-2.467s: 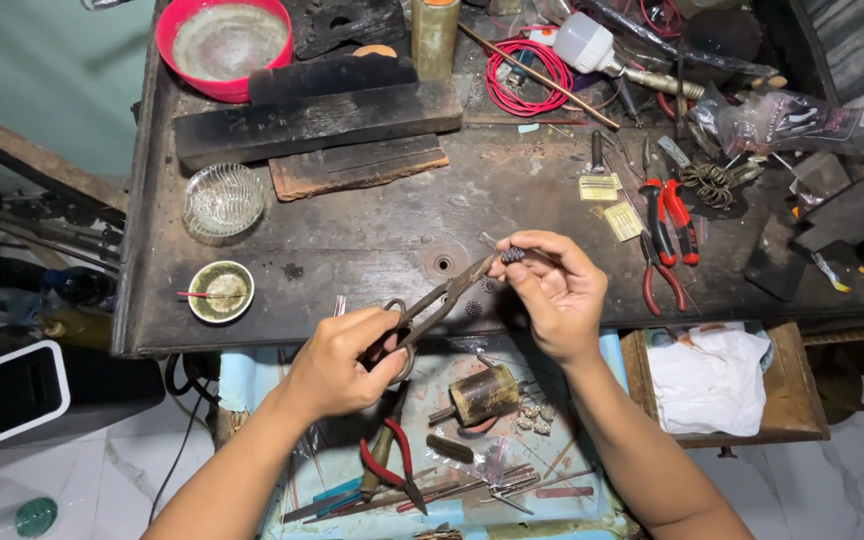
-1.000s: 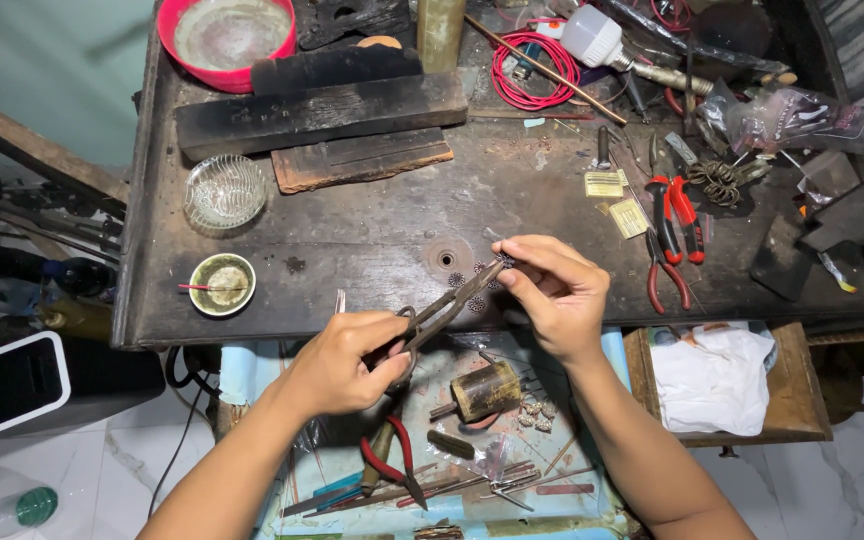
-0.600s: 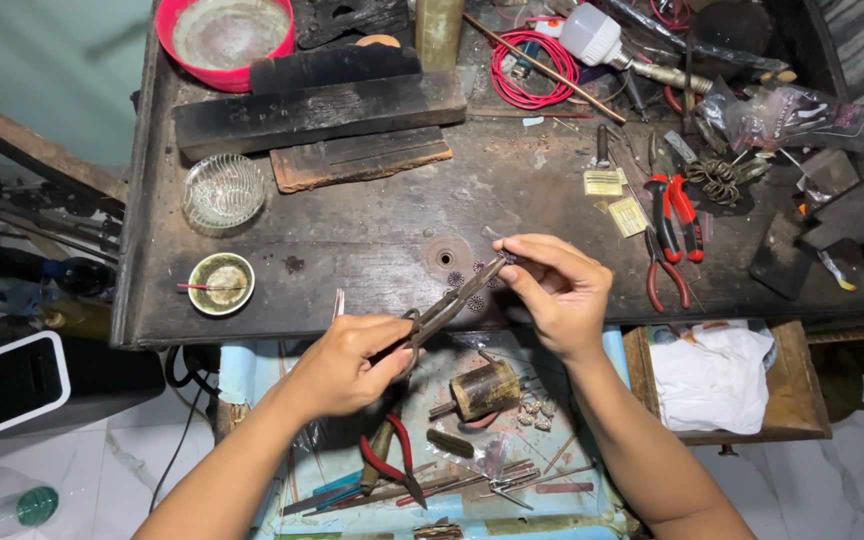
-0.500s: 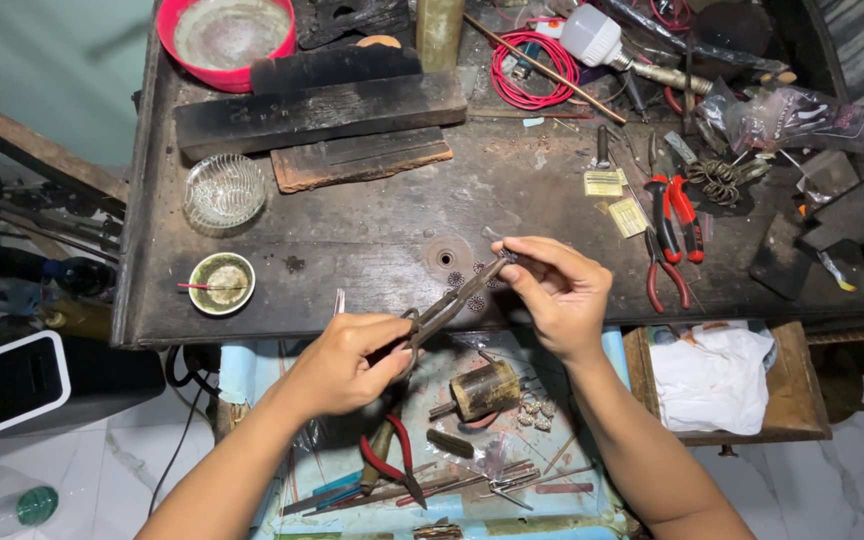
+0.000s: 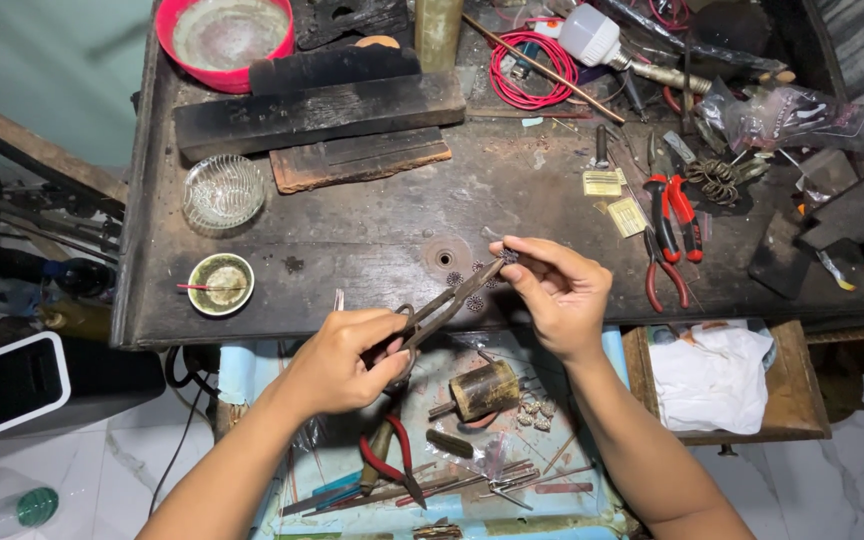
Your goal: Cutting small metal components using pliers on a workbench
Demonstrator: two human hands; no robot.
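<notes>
Your dark, scorched wooden table [image 5: 352, 270] carries a red plastic bowl [image 5: 224, 40] at the far left corner, then a long charred black block [image 5: 317, 110] with a brown grooved wooden slab [image 5: 360, 160] just in front of it. A clear ribbed glass dish [image 5: 224, 192] sits left, and a small round green-rimmed cup [image 5: 220, 284] nearer you. A coil of red wire [image 5: 530, 70] lies far centre; red-handled pliers [image 5: 670, 215] lie right, beside small yellow cards [image 5: 614, 197].

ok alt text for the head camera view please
Left hand works metal snips on a tiny piece pinched in the right hand fingers, over a dark, cluttered workbench with red pliers and a red bowl.
</notes>
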